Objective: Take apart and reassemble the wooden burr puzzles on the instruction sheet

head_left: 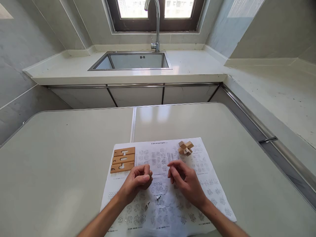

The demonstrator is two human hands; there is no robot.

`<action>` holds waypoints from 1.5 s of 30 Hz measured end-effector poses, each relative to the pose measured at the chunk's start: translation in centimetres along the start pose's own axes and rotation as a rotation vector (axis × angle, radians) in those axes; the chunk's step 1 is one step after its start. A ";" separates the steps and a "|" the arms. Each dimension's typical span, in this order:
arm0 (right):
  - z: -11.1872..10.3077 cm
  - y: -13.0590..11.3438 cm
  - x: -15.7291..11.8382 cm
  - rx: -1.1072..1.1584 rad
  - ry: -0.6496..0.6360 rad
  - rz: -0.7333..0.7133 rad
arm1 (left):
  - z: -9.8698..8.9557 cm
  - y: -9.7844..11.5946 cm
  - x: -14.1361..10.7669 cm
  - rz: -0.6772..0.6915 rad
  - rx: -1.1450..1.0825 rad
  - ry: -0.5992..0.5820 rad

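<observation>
Wooden cross-shaped block [185, 148] sits just past the fingers of the right hand [185, 182], slightly to their right — not touched. Three slotted plates [130, 158] lie side by side beyond the left hand [138, 180], off to the left of its fingers; can't tell if its knuckles touch the lowest one. Left fingers are curled into a loose fist, thumb on top. Right fingers are bent and slack, thumb near index. Nothing shows in either, but both palms are hidden — can't tell if something small is inside.

Handling, my call: pinch the block on opposite arms, light pressure, other hand steadying so no bar slides. Keep wrists light; the printed sheet [111, 184] under both hands looks creased.

Hard to read: fine print, and the mark on the block's near end. Dark flecks between the wrists: tears or scraps, unsure. Sheet's near edge runs out of view.
</observation>
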State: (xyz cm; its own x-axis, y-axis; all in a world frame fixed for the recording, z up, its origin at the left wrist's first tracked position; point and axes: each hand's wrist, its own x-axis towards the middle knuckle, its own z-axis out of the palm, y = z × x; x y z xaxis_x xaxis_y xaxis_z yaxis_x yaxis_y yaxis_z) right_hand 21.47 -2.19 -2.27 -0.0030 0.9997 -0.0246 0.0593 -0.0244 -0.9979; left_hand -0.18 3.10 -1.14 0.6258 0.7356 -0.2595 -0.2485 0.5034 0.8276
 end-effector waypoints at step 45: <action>0.2 1.4 -0.5 0.801 -0.930 0.325 | 1.8 0.1 -0.3 0.181 0.260 -0.292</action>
State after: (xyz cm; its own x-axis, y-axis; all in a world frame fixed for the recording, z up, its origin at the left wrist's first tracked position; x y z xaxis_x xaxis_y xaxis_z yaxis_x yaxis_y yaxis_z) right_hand 21.31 -2.70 -3.67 -0.8179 0.5751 0.0181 -0.4285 -0.5878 -0.6862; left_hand 0.88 2.12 -0.06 0.7813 0.6238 0.0221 -0.2022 0.2195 0.9544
